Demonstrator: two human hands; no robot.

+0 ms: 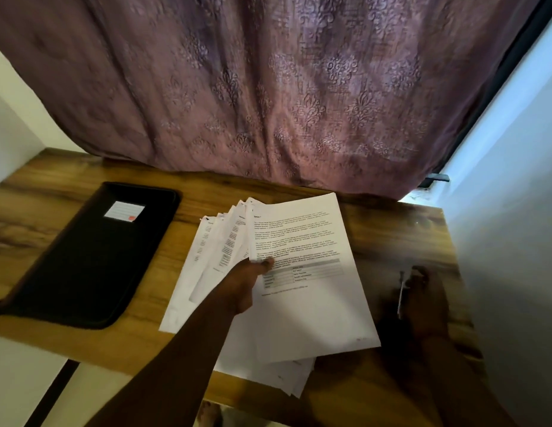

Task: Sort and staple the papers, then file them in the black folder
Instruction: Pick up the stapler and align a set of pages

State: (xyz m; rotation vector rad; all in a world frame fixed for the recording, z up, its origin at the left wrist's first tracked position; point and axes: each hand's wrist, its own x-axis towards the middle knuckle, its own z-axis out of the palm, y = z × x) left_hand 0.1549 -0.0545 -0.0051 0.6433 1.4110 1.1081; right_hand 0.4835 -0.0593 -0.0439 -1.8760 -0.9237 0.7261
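the left hand point(242, 283) pinches a fanned stack of papers point(299, 272) above the wooden table point(163, 343), thumb on the top sheet; the fingers beneath are hidden. the print is too small to read. the right hand point(422, 300) sits in shadow on the table, curled around a thin pale object point(401, 291) i can't identify. the black folder point(89, 257) lies closed at the left, well apart from the papers.

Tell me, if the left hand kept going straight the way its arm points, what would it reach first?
Probably only more of the fanned papers the left hand already holds; past them, the purple curtain behind the table, though depth is unclear.
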